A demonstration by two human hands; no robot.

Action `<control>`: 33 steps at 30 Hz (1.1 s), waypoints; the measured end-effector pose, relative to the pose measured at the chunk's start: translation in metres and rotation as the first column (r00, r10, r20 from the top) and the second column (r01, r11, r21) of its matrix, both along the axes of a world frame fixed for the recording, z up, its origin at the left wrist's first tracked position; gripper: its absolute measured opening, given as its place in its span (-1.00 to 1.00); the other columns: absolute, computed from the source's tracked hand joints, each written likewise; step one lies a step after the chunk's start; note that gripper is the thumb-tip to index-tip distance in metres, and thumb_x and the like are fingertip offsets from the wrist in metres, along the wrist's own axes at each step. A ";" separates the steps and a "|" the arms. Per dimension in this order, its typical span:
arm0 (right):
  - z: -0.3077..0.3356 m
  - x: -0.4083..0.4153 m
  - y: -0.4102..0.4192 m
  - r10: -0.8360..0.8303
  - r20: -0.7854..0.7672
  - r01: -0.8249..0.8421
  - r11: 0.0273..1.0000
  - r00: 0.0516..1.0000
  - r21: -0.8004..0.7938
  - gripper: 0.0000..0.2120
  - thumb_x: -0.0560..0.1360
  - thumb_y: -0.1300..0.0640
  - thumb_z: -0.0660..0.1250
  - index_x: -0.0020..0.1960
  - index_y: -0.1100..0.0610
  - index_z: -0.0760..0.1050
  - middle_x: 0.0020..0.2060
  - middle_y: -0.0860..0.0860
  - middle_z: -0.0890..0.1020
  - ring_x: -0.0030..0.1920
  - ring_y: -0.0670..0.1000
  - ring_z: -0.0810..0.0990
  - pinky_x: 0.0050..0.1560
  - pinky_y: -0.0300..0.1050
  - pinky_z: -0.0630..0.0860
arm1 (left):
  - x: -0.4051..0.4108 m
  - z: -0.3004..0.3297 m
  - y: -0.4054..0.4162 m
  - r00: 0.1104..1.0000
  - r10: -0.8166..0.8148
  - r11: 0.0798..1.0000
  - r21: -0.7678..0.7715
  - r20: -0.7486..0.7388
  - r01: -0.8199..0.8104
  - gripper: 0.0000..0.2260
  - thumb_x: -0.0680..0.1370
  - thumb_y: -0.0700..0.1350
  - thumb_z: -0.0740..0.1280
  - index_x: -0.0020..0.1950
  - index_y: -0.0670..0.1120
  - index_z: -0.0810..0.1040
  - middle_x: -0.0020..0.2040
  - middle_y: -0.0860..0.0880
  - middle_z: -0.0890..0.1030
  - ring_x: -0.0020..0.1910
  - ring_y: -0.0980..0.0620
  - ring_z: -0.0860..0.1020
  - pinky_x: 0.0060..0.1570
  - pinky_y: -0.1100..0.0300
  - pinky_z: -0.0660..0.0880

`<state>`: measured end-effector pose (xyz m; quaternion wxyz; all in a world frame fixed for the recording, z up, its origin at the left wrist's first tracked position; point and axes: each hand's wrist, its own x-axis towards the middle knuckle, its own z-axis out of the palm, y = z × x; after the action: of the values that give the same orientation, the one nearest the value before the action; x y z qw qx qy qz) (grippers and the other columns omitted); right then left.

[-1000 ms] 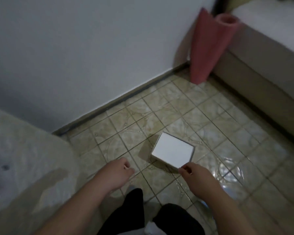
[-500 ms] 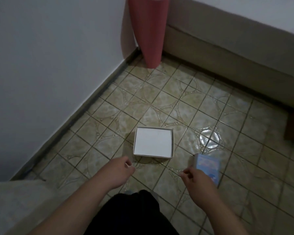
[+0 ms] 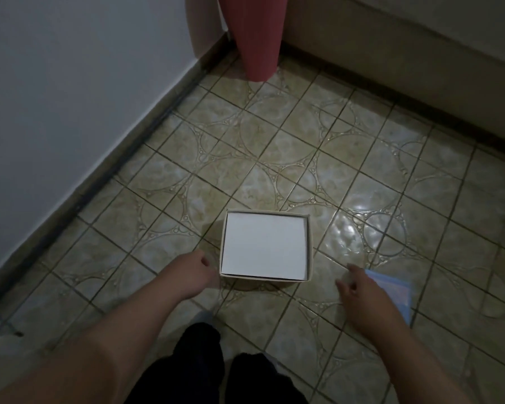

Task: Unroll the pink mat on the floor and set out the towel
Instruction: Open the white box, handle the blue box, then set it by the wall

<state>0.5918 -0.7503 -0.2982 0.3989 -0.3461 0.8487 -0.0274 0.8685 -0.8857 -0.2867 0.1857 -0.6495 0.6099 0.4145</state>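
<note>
Head view: pink mat is rolled up, standing on end in the far corner where the wall meets the bed base. Likely parked there for storage; the corner props it upright. Not touched yet, well apart from both hands.

White box sits on the tiled floor between the hands, right in the strip where the mat would probably unroll. My read: it needs shifting first.

Left hand is just beside the box's left edge, fingers curled loosely inward, holding nothing; can't tell if it touches the box. Right hand hovers to the box's right, fingers loosely spread, empty, overlapping a flat light-blue item on the floor. Possibly the folded towel, but too dim to confirm.

Versus the earlier frames: view has swung from the side toward the corner, so the mat now sits top centre rather than top right. Box appears squared up between the hands. Blue item, absent a second ago, is now visible. Hands have spread wider apart.
</note>
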 end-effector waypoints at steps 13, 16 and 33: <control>-0.302 -0.018 -0.075 0.004 -0.139 -0.009 0.999 0.990 -0.035 -0.56 0.59 0.00 0.17 0.39 0.18 0.23 0.20 0.30 0.53 0.21 0.30 0.52 0.14 0.08 0.42 | -0.011 -0.309 -0.063 0.990 -0.046 0.988 -0.150 -0.135 0.026 -0.54 0.57 -0.02 0.22 0.42 -0.15 0.23 0.38 -0.16 0.40 0.27 -0.11 0.43 0.13 0.17 0.36; -0.332 -0.018 -0.078 -0.061 -0.182 0.038 0.991 0.981 -0.128 -0.67 0.61 0.09 0.12 0.32 0.21 0.26 0.08 0.37 0.57 0.12 0.35 0.54 -0.02 0.07 0.40 | -0.006 -0.345 -0.063 0.985 -0.067 0.969 -0.246 -0.158 0.027 -0.49 0.60 -0.05 0.16 0.50 -0.10 0.07 0.49 -0.13 0.27 0.43 -0.08 0.31 0.34 0.15 0.25; -0.336 -0.009 -0.078 -0.096 -0.244 0.032 0.967 0.965 -0.255 -0.84 0.60 0.16 0.12 0.03 0.23 0.42 -0.08 0.37 0.58 0.00 0.33 0.57 -0.16 0.00 0.31 | 0.012 -0.347 -0.059 0.977 -0.024 0.951 -0.306 -0.213 -0.043 -0.57 0.62 -0.12 0.07 0.49 -0.12 0.15 0.49 -0.13 0.27 0.46 -0.09 0.26 0.44 0.13 0.17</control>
<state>0.5829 -0.8284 -0.6339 0.2392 -0.3661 0.8935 -0.1019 0.8804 -0.9448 -0.6339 0.0131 -0.6250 0.6803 0.3827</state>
